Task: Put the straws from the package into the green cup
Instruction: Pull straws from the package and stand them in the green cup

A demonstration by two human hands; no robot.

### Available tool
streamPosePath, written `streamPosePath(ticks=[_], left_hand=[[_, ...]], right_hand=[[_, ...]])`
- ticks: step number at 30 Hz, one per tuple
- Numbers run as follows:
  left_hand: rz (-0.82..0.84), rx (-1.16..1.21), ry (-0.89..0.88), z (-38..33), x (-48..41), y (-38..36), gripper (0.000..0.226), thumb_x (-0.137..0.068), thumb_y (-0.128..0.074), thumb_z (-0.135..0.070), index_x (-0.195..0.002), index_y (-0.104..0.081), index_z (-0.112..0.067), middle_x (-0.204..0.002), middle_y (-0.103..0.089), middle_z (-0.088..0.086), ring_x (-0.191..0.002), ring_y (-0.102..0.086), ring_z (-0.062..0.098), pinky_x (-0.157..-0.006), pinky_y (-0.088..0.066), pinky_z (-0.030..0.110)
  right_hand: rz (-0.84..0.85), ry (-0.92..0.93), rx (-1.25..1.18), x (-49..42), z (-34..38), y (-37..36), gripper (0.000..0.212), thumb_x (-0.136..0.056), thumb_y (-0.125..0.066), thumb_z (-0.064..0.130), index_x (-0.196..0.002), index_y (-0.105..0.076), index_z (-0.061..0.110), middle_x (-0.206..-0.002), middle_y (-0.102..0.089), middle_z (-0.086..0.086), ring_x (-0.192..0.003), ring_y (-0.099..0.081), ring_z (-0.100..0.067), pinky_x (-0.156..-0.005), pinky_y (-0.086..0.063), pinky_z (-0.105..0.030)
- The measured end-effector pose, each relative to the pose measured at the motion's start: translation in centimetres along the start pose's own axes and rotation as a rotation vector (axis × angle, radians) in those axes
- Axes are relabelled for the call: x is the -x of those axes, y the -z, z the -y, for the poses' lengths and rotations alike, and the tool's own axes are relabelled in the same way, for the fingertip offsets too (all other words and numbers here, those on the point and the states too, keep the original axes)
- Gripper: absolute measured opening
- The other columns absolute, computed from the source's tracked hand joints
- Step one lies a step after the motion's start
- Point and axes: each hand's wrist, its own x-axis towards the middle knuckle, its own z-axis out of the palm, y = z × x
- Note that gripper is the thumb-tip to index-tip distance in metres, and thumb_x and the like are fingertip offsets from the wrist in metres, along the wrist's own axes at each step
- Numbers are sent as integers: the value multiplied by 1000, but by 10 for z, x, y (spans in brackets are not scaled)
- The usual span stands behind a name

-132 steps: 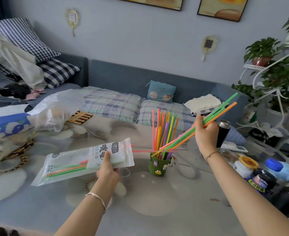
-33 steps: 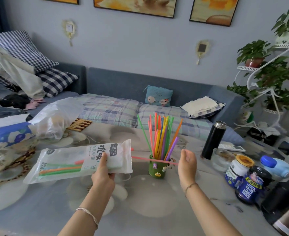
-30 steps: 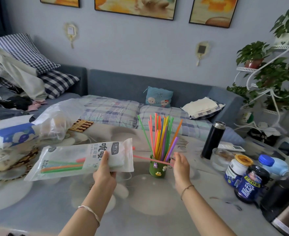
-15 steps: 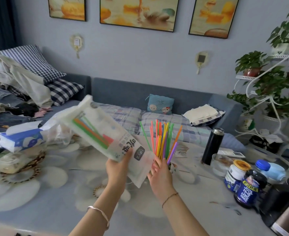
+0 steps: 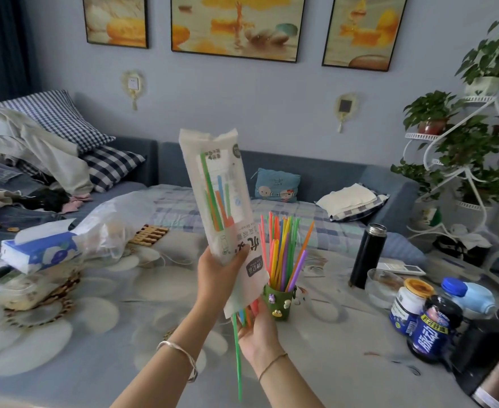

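Plastic package (image 5: 213, 184), gripped mouth-down by the left hand (image 5: 219, 276), spills straws (image 5: 236, 363) toward 6 o'clock into the right hand (image 5: 257, 331); finger closure hidden; green cup (image 5: 279, 303) at its 2 o'clock.

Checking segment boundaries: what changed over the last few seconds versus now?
The left hand tipped the package from flat to upright, mouth down. The right hand dropped its bundle into the green cup, then came under the mouth, where loose straws now stick out, one green straw hanging past it. Cup, table and black flask stayed put.
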Motion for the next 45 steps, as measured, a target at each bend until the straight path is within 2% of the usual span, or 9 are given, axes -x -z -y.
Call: streamPosePath(ticks=[3, 10, 14, 19, 24, 29, 32, 38, 45], left_hand=[[-54, 93, 36, 2, -3, 0, 17, -79, -74, -18, -94, -67, -14, -83, -72, -2, -67, -69, 7, -52, -53, 16], [-223, 257, 173, 23, -4, 6, 20, -81, -73, -15, -98, -66, -8, -87, -70, 6, -71, -66, 12, -51, -52, 16], [-273, 293, 269, 38, -4, 16, 36, -78, -76, -19, -109, -63, -7, -98, -69, 7, -79, -65, 13, -61, -51, 22], [-312, 264, 394, 62, -2, 22, 46, -77, -77, -22, -116, -62, -3, -112, -69, 16, -99, -66, 29, -89, -52, 44], [-430, 288, 522, 78, 2, 24, 52, -78, -76, -26, -120, -59, -1, -119, -66, 17, -107, -64, 32, -95, -51, 45], [-526, 392, 627, 86, 6, 28, 56, -80, -74, -22, -126, -53, 0, -128, -60, 16, -106, -62, 30, -86, -52, 38], [-589, 462, 649, 86, 4, 31, 58, -80, -74, -24, -128, -51, 0, -129, -60, 16, -106, -62, 29, -80, -52, 34], [-583, 503, 591, 75, 1, 28, 56, -81, -73, -25, -127, -52, -2, -127, -61, 13, -112, -62, 28, -85, -51, 32], [-408, 393, 423, 64, 0, 23, 52, -77, -76, -29, -121, -59, -8, -116, -67, 9, -102, -65, 23, -90, -53, 37]], right_hand=[[-7, -13, 93, 3, 2, -3, 25, -97, -44, 23, -99, -65, 9, -89, -70, -13, -80, -64, -27, -65, -53, -31], [-138, 104, 531, -10, 3, -5, 27, -98, -39, 24, -99, -60, 9, -79, -62, -15, -44, -52, -17, -36, -34, -18], [-143, 196, 747, -26, 16, -9, 31, -99, -34, 21, -80, -58, 14, -82, -60, -12, -65, -53, -24, -43, -37, -20], [-86, 215, 991, -38, 32, -14, 28, -99, -27, 17, -82, -49, 11, -72, -51, -8, -58, -50, -18, -43, -37, -18], [52, 105, 1258, -51, 42, -10, 44, -99, -30, 34, -113, -60, 5, -122, -61, -14, -111, -56, -27, -99, -44, -38], [15, 218, 1392, -53, 67, 5, 35, -98, -34, 39, -84, -59, 19, -102, -68, -9, -76, -63, -22, -74, -48, -34], [-204, 423, 1186, -50, 76, 22, 38, -97, -39, 30, -66, -60, 21, -79, -70, -7, -59, -60, -17, -60, -49, -33], [-475, 447, 676, -35, 57, 46, 35, -89, -40, 8, -65, -64, 14, -92, -70, -18, -85, -65, -30, -63, -46, -29], [-214, 96, 201, -31, 50, 36, 25, -99, -39, 17, -91, -58, 3, -113, -58, -18, -102, -57, -28, -96, -43, -35]])
